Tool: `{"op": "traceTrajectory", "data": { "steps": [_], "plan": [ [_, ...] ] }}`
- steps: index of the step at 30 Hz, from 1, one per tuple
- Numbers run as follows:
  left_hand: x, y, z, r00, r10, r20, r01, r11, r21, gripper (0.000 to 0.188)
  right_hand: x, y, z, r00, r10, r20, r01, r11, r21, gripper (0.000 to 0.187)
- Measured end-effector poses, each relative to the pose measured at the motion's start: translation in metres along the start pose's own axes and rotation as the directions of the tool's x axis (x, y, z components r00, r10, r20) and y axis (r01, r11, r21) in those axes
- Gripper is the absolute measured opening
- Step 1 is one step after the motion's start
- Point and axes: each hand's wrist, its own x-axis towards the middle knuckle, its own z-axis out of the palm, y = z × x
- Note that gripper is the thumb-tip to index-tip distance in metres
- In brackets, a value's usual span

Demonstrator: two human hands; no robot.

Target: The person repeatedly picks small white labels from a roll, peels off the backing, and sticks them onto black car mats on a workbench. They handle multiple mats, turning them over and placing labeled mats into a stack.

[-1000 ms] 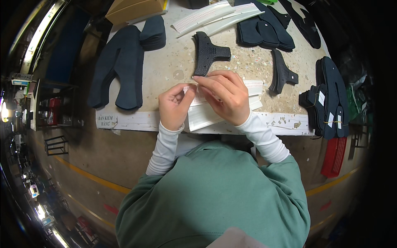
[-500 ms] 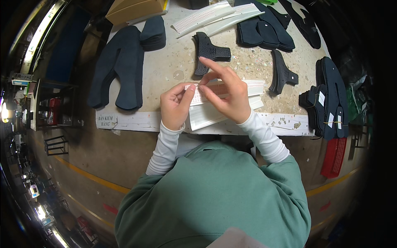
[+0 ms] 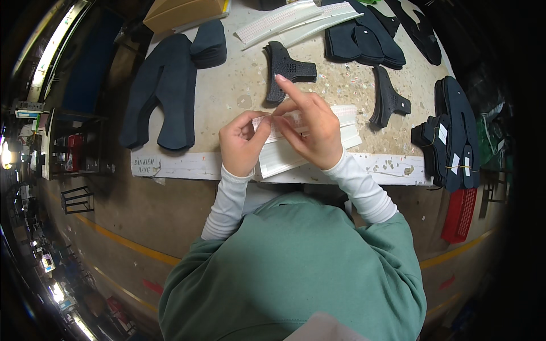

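Note:
My left hand (image 3: pixel 240 143) pinches the left end of a white label sheet (image 3: pixel 346 115) printed with small reddish marks. Thumb and index finger of my right hand (image 3: pixel 317 132) meet at that same end, with the index finger's neighbours partly raised and one finger pointing up and away. Whether a single label sits between the right fingertips is too small to tell. Under the sheet lies a plain white strip (image 3: pixel 280 161) near the table's front edge. Just beyond my hands is a black, perforated T-shaped piece (image 3: pixel 294 70); a similar black piece (image 3: pixel 387 101) rests farther right.
Thick dark foam stacks (image 3: pixel 177 96) stand on the left of the table (image 3: pixel 239 79). More dark cut pieces (image 3: pixel 364 48) lie at the back right, and tied bundles (image 3: pixel 449 145) at the right edge. Label sheets (image 3: pixel 278 23) and a cardboard box (image 3: pixel 185 12) are at the back.
The label sheet's right end has shifted slightly left and away from me. My right fingers have drawn in closer to my left fingertips, while my left hand stays nearly in place.

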Motion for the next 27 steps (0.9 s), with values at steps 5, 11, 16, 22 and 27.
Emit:
{"op": "traceTrajectory", "data": {
  "steps": [5,11,16,22,27],
  "plan": [
    [-0.001,-0.004,0.001,1.000,0.005,0.022,-0.003,0.997,-0.083,0.010,-0.003,-0.002,-0.004,0.966,0.250,0.060,-0.257,0.941,0.220,0.071],
    [-0.001,-0.011,-0.005,0.999,-0.017,-0.041,0.013,0.994,-0.111,0.011,0.001,0.011,-0.014,0.981,0.172,0.086,-0.180,0.979,0.094,0.061],
    [-0.001,-0.024,-0.008,1.000,-0.004,-0.003,0.003,0.991,-0.136,0.010,-0.006,0.006,-0.003,0.985,0.128,0.114,-0.147,0.973,0.179,0.056],
    [-0.002,-0.031,-0.008,1.000,0.013,0.003,-0.013,0.997,-0.071,0.013,-0.009,0.005,0.008,0.986,0.092,0.142,-0.110,0.986,0.127,0.057],
    [-0.002,-0.030,-0.005,0.999,0.009,-0.037,-0.011,0.998,-0.057,0.013,-0.011,0.005,0.009,0.993,0.015,0.119,-0.023,0.998,0.061,0.058]
  ]
}}
